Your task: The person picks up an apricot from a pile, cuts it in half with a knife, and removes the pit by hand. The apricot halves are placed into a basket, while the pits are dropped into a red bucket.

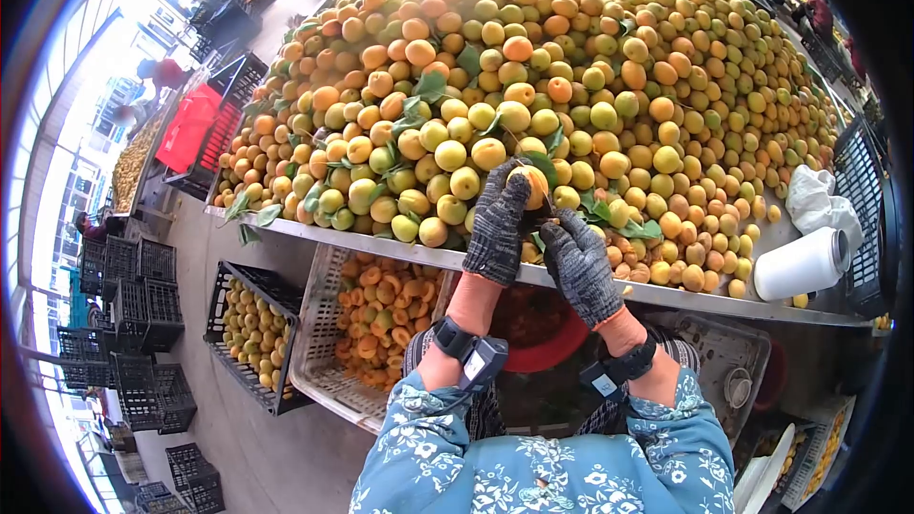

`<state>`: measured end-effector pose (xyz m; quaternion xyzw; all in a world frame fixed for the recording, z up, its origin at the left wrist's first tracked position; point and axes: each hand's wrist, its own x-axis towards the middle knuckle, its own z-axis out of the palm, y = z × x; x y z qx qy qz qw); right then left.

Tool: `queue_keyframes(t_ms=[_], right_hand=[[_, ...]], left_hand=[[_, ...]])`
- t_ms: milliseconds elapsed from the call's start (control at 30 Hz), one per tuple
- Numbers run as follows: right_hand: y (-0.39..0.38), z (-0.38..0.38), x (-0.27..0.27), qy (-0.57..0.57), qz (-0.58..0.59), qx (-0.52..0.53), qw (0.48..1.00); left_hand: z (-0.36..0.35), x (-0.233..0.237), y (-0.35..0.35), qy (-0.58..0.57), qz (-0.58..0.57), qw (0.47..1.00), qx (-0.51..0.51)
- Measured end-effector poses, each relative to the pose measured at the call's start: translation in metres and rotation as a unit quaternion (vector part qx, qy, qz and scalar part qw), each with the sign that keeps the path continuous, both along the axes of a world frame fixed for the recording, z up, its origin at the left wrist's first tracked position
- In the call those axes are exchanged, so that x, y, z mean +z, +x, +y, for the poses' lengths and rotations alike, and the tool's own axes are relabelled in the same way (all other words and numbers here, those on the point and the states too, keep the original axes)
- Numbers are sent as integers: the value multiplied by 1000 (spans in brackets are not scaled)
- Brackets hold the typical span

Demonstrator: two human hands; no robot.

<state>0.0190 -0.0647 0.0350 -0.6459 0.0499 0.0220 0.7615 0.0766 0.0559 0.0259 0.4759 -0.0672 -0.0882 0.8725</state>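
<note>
My left hand, in a dark grey knit glove, is closed around a yellow-orange apricot at the near edge of the fruit pile. Close beside it, my right hand, gloved alike, has its fingers pressed together below the fruit. A small dark thing shows at its fingertips, too small to name. Both hands are above the metal rim of a table heaped with whole apricots. Green leaves lie among them. Below my left forearm, a white basket holds split apricot halves.
A black crate of whole apricots stands left of the white basket. Under the table, between my forearms, sits a red basin. A white container lies by a white bag at the right. Stacked black crates stand far left.
</note>
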Motion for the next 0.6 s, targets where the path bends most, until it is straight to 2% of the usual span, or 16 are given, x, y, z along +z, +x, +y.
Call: queue_keyframes(t_ms=[67, 133, 167, 233, 267, 333, 433, 467, 500, 533, 567, 600], right_hand=[[1, 1, -2, -9, 10, -11, 1000], [4, 0, -5, -157, -125, -36, 979], [5, 0, -7, -156, -125, -36, 979], [4, 0, -12, -281, -189, -68, 939], [3, 1, -12, -279, -188, -69, 939], [-1, 4, -5, -403, -183, -46, 896], [1, 5, 4, -445, -126, 8, 886], [1, 6, 2, -445, -126, 9, 886], [2, 8, -3, -373, -131, -6, 918], [3, 10, -8, -299, -135, -20, 945], [4, 13, -14, -298, -135, -20, 945], [5, 16, -19, -237, -147, -44, 959]], left_hand=[[-6, -15, -1, -77, 112, 990, 30], [-3, -54, 9, -65, 79, 995, 4], [-5, -67, 10, -46, 46, 998, 25], [-5, -69, 9, -25, 14, 999, 45], [-3, -70, 9, -29, 22, 998, 41], [0, -60, 10, -37, 39, 998, 35], [-5, -35, 8, -49, 56, 997, 30], [-11, -22, 5, 43, 91, 992, 81], [-14, -14, 3, 135, 125, 974, 130], [-11, -17, 4, 135, 125, 974, 130], [-5, -22, 6, -8, 148, 987, 59], [-2, -19, 6, -151, 167, 974, -13]])
